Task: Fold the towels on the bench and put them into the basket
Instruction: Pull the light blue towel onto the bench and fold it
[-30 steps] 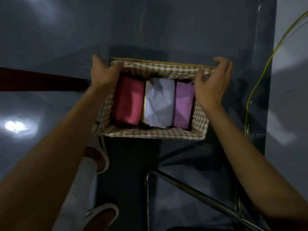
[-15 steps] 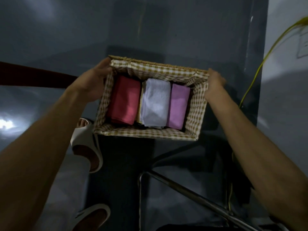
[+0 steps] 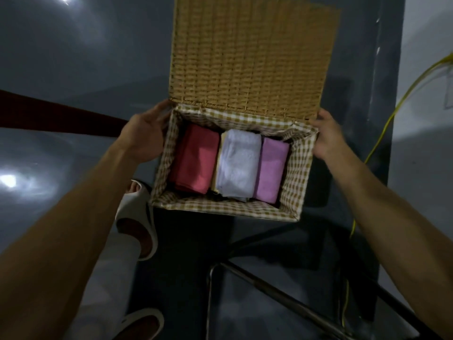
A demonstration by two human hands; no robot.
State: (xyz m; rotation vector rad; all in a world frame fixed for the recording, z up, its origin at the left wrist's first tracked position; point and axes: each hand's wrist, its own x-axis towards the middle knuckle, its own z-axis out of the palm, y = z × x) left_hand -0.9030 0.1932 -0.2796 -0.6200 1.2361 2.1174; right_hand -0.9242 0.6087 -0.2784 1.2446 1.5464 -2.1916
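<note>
— Wicker lid (image 3: 250,52) is standing open beyond the far long edge of the basket (image 3: 225,211). Where are the hands sitting?
— Left hand (image 3: 144,137) is curling round the far left corner, right hand (image 3: 327,137) round the far right; fingertips are hiding behind the weave.
— And the towels (image 3: 239,165)?
— Lying folded inside, side by side, long axes running near edge to far edge. Both hands are flanking the hinge equally, so I am expecting a two-handed pull of the lid toward the near edge

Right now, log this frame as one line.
basket: lid open | inside: red towel, white towel, purple towel, folded | left hand: grips left back corner | right hand: grips right back corner
</note>
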